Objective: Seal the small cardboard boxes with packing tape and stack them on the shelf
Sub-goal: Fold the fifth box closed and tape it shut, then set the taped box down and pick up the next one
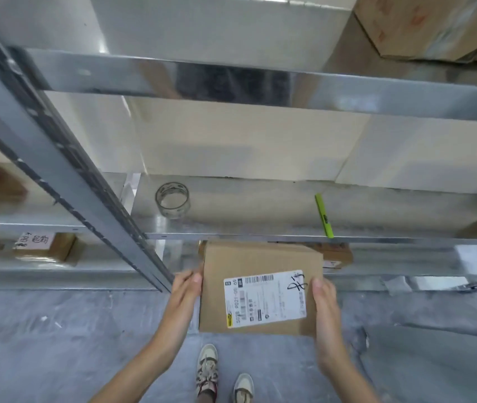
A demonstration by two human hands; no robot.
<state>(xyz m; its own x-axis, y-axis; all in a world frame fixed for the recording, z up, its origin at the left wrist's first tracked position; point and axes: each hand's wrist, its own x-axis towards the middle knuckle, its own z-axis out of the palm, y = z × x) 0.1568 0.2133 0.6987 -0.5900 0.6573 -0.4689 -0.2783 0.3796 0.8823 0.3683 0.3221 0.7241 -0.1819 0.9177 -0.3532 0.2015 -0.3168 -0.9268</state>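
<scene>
- Both hands on one box (260, 289), dead centre at about 6 o'clock, its far end tucked under the front lip of the middle shelf (260, 219).
- Left hand (183, 295) flat against the box's left side at 7 o'clock, fingers straight and pressed together, tips up near the far corner.
- Right hand (326, 303) mirrors it on the right side at 5 o'clock, fingers also straight and close together, pressing inward.
- So the box is squeezed between two flat palms; whether it rests on anything below I cannot tell.
- White label (265, 298) on top of the box, barcode and a black handwritten scrawl, print running sideways.
- Another brown box (337, 255) peeks out just behind it, toward 1 o'clock, on the lower level.
- Up on the middle shelf: a clear tape roll (172, 200) standing at 10 o'clock, and a green marker (324, 216) lying at 2 o'clock, its tip over the shelf edge.
- Far left at 9 o'clock, a small labelled box (44, 247) sits on the lower shelf beyond the slanting steel post (66, 175).
- Top right at 1 o'clock, a big carton (423, 24) on the upper level.
- Down at 6 o'clock, two sneakers (224, 376) on the grey floor (57, 330).
</scene>
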